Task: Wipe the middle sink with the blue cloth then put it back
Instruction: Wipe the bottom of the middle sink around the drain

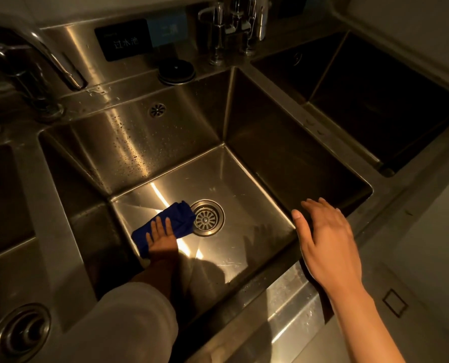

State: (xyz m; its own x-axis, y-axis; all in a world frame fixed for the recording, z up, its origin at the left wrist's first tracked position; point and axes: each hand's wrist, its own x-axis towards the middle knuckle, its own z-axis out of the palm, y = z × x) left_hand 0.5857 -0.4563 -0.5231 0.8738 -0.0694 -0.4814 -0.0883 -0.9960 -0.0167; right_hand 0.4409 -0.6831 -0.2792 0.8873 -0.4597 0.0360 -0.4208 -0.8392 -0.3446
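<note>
While the left hand presses flat on the blue cloth, fingers straight and slightly spread, the cloth lies on the floor of the middle sink, centre-left of the frame. Sink holds only the cloth, plus its round drain strainer in the floor. Cloth's upper-right end touches or just overlaps the strainer rim; cannot tell which. Cloth is bunched, long axis diagonal from lower left to upper right of the frame, the upper-right end pointing at the drain. Lower-left part of the cloth is partly hidden under the palm and wrist. Left forearm in a pale sleeve enters from the bottom edge.

Right hand is open, fingers loosely spread, holding nothing, over the sink's front right corner rim; whether it touches the steel is unclear.

Left sink is cut off by the left edge, dark; a second drain shows at lower left, contents not readable. Right sink at upper right is very dark, inside hard to make out. Overflow hole sits on the middle sink's back wall, water droplets around it. Faucet at upper left is blurred and cut off. Black label and blue label on the backsplash, text too blurred to read. Round dark cap on the ledge; chrome taps at top centre, tops cut off.
</note>
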